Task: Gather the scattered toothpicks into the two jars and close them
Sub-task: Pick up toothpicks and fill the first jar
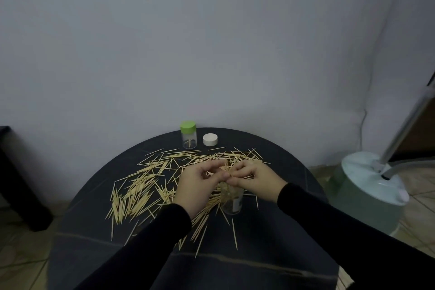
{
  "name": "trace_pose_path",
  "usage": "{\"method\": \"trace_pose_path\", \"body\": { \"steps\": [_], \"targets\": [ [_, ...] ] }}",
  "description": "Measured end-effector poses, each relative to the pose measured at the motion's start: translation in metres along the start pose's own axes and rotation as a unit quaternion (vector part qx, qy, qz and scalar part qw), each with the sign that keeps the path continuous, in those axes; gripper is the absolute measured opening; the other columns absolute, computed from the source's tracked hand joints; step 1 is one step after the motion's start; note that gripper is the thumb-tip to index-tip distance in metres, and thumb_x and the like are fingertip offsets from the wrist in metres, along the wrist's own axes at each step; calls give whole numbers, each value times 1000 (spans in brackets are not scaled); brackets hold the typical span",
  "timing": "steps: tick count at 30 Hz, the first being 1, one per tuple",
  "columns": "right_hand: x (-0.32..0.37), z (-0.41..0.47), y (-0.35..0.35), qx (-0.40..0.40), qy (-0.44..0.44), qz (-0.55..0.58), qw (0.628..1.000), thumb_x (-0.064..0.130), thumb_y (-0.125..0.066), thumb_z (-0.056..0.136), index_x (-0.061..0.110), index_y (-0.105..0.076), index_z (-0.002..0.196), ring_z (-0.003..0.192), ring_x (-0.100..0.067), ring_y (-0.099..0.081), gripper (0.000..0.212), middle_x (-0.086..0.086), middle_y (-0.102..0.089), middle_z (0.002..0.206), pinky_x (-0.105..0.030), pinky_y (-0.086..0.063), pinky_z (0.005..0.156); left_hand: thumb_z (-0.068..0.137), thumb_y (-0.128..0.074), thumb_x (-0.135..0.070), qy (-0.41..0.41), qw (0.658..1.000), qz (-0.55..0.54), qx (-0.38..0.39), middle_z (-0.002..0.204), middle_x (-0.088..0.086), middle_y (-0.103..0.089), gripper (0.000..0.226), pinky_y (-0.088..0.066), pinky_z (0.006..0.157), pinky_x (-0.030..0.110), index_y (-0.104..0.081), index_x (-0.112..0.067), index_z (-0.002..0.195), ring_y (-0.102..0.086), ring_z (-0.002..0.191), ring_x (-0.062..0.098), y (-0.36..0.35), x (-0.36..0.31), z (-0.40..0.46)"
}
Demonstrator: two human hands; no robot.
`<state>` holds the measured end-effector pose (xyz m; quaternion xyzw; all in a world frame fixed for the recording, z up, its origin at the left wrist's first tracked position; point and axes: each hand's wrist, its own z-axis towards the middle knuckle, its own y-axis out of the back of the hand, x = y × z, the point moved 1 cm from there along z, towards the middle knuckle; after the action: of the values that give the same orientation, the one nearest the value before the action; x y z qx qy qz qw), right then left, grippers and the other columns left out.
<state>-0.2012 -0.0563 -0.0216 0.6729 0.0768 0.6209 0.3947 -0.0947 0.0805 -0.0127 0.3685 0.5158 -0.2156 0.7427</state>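
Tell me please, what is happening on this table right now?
A person is gathering toothpicks scattered over a dark round table. The left hand and right hand meet above an open clear jar, pinching a small bunch of toothpicks over its mouth. Some toothpicks are already inside. At the far edge, a second jar stands with its green lid on, almost empty, and a loose white lid lies beside it. Most toothpicks are not yet collected.
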Motion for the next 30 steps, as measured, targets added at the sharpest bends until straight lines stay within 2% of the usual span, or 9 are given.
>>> {"method": "trace_pose_path", "body": {
  "steps": [3, 7, 10, 12, 15, 19, 22, 27, 30],
  "targets": [
    [-5, 3, 1, -2, 12, -75, 997, 59, -65, 77, 56, -67, 75, 110, -4, -48, 4, 26, -57, 97, -47, -34, 106, 84, -71, -17, -29, 999, 41, 21, 90, -12, -69, 17, -43, 66, 5, -71, -31, 94, -55, 68, -13, -2, 2, 1],
    [-5, 3, 4, 8, 23, -84, 996, 80, -55, 61, 63, -63, 71, 112, -7, -49, 21, 29, -56, 96, -50, -35, 105, 86, -70, -23, -19, 997, 70, 13, 91, -13, -68, 10, -42, 65, 8, -73, -26, 94, -57, 75, -4, -3, 8, 3],
    [-1, 1, 7, 16, 20, -43, 999, 68, -68, 63, 60, -62, 93, 113, -7, -52, 31, 24, -61, 107, -43, -41, 103, 87, -68, -24, -10, 996, 85, 8, 88, -12, -67, 8, -38, 62, 12, -73, -25, 94, -53, 68, -5, -2, 10, 3],
    [0, -2, 12, 40, 9, -57, 998, 53, -80, 63, 55, -54, 114, 110, -8, -53, 57, 22, -62, 111, -34, -45, 98, 87, -67, -24, -1, 997, 81, 13, 88, -9, -67, 6, -40, 61, 10, -71, -27, 91, -54, 67, -5, -2, 11, 3],
    [-1, -3, 14, 75, -18, -120, 990, 53, -82, 60, 51, -45, 129, 104, -7, -52, 78, 24, -58, 108, -31, -44, 94, 88, -66, -27, -4, 995, 98, 26, 87, -9, -66, 8, -37, 52, 7, -71, -26, 95, -51, 54, -12, -2, 11, 3],
    [-4, -2, 12, 71, -17, -112, 991, 56, -82, 61, 57, -54, 106, 98, -16, -55, 53, 10, -64, 107, -40, -51, 88, 88, -67, -26, -47, 992, 112, 25, 87, -12, -65, 24, -36, 48, 10, -63, -33, 110, -44, 48, -3, 0, 7, 0],
    [-8, 0, 11, 71, -21, -107, 991, 61, -81, 57, 54, -57, 108, 98, -18, -57, 57, 6, -65, 106, -41, -53, 85, 87, -68, -23, -102, 981, 166, 5, 88, -15, -65, 20, -36, 52, 9, -67, -31, 105, -47, 54, -9, 1, 7, -1],
    [-12, -2, 15, 83, -15, -108, 991, 63, -75, 64, 46, -58, 122, 101, -10, -53, 63, 23, -58, 106, -33, -49, 88, 87, -64, -35, -120, 970, 211, 22, 93, -19, -65, 11, -39, 70, 13, -71, -35, 96, -54, 82, -8, 2, 9, -1],
    [-19, 0, 24, 17, -12, -102, 995, 58, -63, 80, 53, -58, 109, 107, -11, -50, 30, 22, -60, 109, -48, -39, 104, 96, -52, -32, -79, 972, 220, -33, 101, -16, -59, 17, -44, 76, 21, -64, -31, 107, -52, 86, -1, 5, 4, 3]
  ]
}}
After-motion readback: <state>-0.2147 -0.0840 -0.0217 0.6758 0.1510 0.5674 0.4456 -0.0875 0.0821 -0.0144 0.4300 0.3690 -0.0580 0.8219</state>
